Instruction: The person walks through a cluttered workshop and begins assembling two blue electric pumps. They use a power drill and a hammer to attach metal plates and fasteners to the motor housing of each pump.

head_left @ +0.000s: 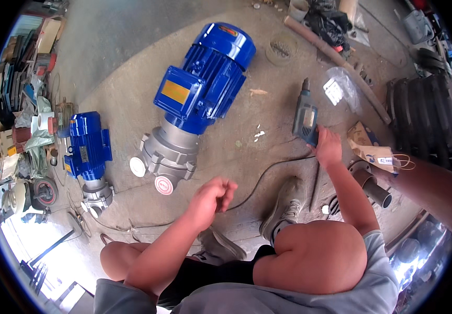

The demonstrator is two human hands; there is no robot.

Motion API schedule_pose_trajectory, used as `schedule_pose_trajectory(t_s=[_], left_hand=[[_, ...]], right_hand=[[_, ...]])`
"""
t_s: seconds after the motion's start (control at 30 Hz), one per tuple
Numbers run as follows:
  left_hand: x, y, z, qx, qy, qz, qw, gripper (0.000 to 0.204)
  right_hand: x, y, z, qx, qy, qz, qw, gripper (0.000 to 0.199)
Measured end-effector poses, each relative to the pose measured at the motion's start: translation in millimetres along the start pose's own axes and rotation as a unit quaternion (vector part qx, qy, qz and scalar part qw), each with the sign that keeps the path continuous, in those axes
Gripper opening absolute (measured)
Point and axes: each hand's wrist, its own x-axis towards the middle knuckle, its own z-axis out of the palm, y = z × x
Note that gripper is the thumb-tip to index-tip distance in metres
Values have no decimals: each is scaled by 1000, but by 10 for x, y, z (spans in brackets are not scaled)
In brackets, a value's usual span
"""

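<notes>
My right hand (329, 146) is closed round the rear end of a dark blue-grey power drill (306, 116), which lies on the floor with its chuck pointing away from me. My left hand (211, 203) hangs in front of my knees, its fingers loosely bent and a little apart, with nothing seen in them. Just beyond it, a large blue electric motor (205, 78) rests on the floor, joined to a grey metal pump body (172, 152). That body carries a white round cap (137, 167) and a red-and-white one (163, 184).
A smaller blue motor with pump (85, 144) stands to the left. A black cable (260, 180) crosses the floor near my shoes (288, 204). To the right are a long pipe (336, 57), a brown paper bag (375, 152), a flanged pipe (375, 191) and black ribbed parts (425, 115).
</notes>
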Motion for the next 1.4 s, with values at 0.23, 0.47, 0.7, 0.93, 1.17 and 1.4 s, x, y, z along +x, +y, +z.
schedule_pose_trajectory(t_s=[0.23,0.47,0.7,0.93,1.17,1.4], left_hand=[[656,251,558,-269,14,30,963,53],[980,387,569,-335,84,44,938,30],[1090,446,698,-415,37,153,896,17],[1296,449,942,-438,147,182,868,23],[1581,340,837,-274,282,319,862,28],[1801,533,734,-331,326,315,827,26]], right_hand=[[116,203,81,23,-10,-9,1000,86],[151,22,-212,-18,19,-19,999,86],[621,-968,-1187,613,-135,83,774,40],[1060,-1434,-1135,745,-198,53,635,28],[1506,-1582,-992,672,-174,46,718,22],[1891,-1817,-801,662,-109,-7,741,23]])
